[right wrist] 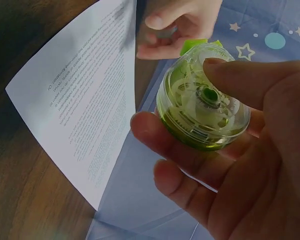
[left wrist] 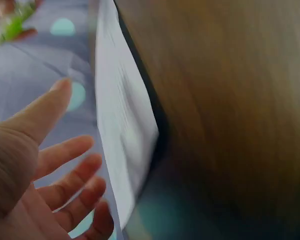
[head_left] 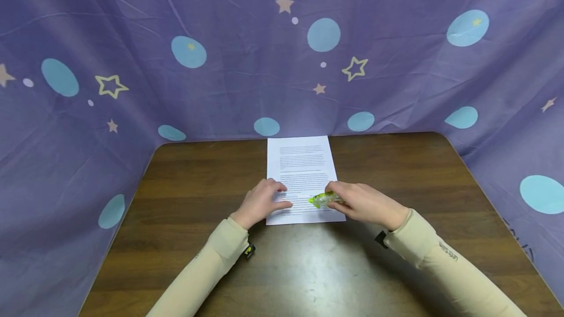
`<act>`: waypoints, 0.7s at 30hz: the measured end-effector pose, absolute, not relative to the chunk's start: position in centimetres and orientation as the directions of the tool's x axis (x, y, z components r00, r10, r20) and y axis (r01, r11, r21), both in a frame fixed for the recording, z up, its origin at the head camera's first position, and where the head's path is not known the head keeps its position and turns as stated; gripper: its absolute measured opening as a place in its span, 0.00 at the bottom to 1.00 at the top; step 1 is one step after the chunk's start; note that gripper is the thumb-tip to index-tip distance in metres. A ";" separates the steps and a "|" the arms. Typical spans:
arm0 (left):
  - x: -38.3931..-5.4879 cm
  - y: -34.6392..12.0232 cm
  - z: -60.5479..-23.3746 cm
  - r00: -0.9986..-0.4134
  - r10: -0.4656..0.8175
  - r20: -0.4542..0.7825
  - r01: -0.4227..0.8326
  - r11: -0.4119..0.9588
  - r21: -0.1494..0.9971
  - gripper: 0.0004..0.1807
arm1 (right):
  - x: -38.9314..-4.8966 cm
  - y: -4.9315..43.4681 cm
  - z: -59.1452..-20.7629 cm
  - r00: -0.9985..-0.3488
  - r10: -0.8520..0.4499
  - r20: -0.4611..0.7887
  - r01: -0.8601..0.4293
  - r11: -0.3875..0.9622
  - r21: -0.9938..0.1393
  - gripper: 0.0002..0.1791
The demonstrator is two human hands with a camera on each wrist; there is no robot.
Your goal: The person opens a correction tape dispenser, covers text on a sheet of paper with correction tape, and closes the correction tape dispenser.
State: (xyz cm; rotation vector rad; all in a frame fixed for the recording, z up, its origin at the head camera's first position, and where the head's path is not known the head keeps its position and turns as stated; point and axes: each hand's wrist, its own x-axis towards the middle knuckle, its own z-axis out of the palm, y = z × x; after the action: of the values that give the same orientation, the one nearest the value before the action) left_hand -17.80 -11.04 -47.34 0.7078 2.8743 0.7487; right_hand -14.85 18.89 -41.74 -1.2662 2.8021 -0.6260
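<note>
My right hand (head_left: 370, 204) pinches a clear and bright green correction tape dispenser (head_left: 324, 199) over the lower right part of a printed sheet of paper (head_left: 304, 164). In the right wrist view, the thumb lies on the see-through case (right wrist: 202, 107), its round reels showing inside, and fingers support it from beneath. The green tip end points away from the palm, toward my left hand. My left hand (head_left: 259, 202) hovers at the sheet's left side, thumb and fingers apart and holding nothing. A pale break shows in the printed lines between the hands.
The sheet lies on a brown wooden table (head_left: 207, 185), its far end near the back edge. Purple curtains (head_left: 246, 77) with stars and blue ovals hang behind and at both sides. Dark straps (head_left: 249, 250) show at both wrists.
</note>
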 end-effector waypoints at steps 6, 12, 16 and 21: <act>-18.7 -12.8 -47.5 -0.890 0.438 -0.127 0.360 0.845 0.396 0.46 | -14.8 18.9 -42.0 -0.670 -0.725 0.161 -0.723 0.587 -0.364 0.10; -18.9 -13.2 -47.8 -0.874 0.446 -0.192 0.367 0.865 0.342 0.50 | -15.0 19.0 -42.2 -0.673 -0.723 0.156 -0.720 0.594 -0.359 0.09; -19.0 -13.2 -47.9 -0.872 0.445 -0.205 0.367 0.871 0.327 0.51 | -15.0 18.9 -42.2 -0.676 -0.721 0.151 -0.716 0.596 -0.364 0.09; -19.1 -13.1 -47.9 -0.872 0.445 -0.203 0.371 0.872 0.319 0.51 | -15.0 18.9 -42.3 -0.685 -0.716 0.138 -0.706 0.604 -0.369 0.09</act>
State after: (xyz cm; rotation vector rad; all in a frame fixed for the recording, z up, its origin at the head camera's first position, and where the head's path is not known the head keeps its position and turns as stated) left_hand -19.06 -13.14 -47.86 0.6166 2.7733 0.3937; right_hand -15.02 18.91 -42.28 -1.2373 2.7921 -0.6263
